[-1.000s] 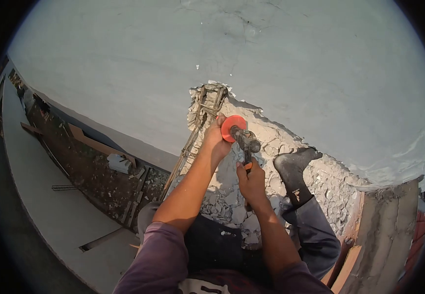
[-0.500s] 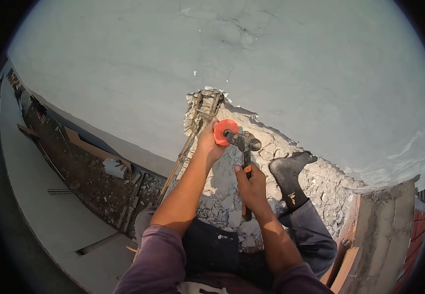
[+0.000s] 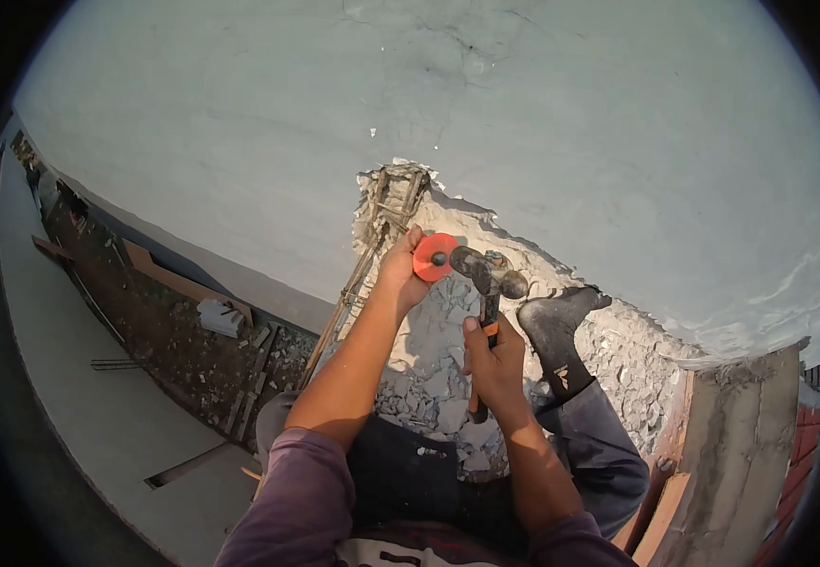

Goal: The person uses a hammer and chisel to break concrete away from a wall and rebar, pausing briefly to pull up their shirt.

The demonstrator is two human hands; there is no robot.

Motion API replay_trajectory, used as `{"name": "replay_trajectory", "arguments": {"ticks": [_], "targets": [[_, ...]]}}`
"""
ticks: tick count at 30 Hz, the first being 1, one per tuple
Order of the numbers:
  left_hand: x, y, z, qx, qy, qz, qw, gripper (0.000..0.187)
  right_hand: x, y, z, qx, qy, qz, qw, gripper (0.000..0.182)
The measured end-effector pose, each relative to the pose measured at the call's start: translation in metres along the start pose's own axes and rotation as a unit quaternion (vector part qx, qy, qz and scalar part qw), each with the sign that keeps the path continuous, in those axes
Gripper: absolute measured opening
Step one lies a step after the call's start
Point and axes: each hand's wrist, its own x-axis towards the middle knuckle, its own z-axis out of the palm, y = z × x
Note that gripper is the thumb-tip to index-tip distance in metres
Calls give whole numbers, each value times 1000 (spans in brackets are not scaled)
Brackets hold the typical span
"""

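Centrally placed in the frame, a red-disc tool (image 3: 437, 258) is seen nearly face-on, its dark round centre exposed. The left hand (image 3: 402, 271) lies directly to the left of the disc; its fingers are curled around the tool on the far side, one fingertip showing at the disc's upper-left rim. The disc covers the rest of these fingers and the shaft, so the exact points of contact cannot be told.

To the lower right of the disc, the right hand (image 3: 497, 357) is wrapped around a hammer (image 3: 491, 274), the fingers closed on the black and orange handle and the thumb laid along it. The metal head projects above this fist, one face just right of the disc's dark centre and visibly apart from that centre. The handle's butt emerges below the hand.

Behind both hands, pale broken masonry (image 3: 438, 389) spreads through the middle of the frame, with rusty bars (image 3: 339, 317) exposed along its left edge. A foot in dark footwear (image 3: 559, 326) rests on the masonry, right of the hammer. Smooth grey wall (image 3: 618, 170) fills the upper frame, finely cracked at top centre; a wooden plank (image 3: 662, 518) stands at lower right.
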Motion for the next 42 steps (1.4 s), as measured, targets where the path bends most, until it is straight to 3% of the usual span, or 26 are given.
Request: {"name": "replay_trajectory", "arguments": {"ticks": [2,3,4,7,8,9,10,13,17,21,24,31,34,37,42], "targets": [[2,2,3,13,19,16,1000,22,-15,-37,-1,64,77,-31,994,28],[3,6,5,26,10,20,999,34,-15,-45,-5,79,88,-129,985,26],[3,7,5,29,11,16,999,35,-12,-49,-8,91,98,-225,965,23],[-1,12,11,17,-6,5,1000,36,15,-22,11,74,219,-354,906,26],[-1,13,9,3,-20,-1,1000,35,21,3,10,-29,141,-206,968,27],[-1,13,9,-9,-38,-8,999,35,27,27,10,-172,33,-73,982,30],[-3,9,7,-7,-24,-12,1000,34,38,63,4,-103,-50,67,991,29],[-5,7,0,6,-13,-11,1000,26,1,67,-11,-69,-32,42,996,29],[8,-22,-27,133,134,6,982,19,-40,66,-27,-66,9,94,993,35],[-19,-19,-18,131,114,50,984,23,-68,66,-46,-122,33,132,983,39],[-44,-40,-14,224,78,38,971,17,-82,70,-56,-127,44,128,983,39],[-55,-28,-19,149,121,52,980,13,-95,50,-55,-149,43,135,979,37],[-45,-15,-31,60,20,44,997,10,-99,51,-55,-162,34,118,979,36],[-48,-14,-15,131,102,51,985,13,-99,44,-52,-168,27,93,981,36],[-62,-6,6,118,74,43,989,19,-99,18,-41,-104,56,31,993,33]]}}
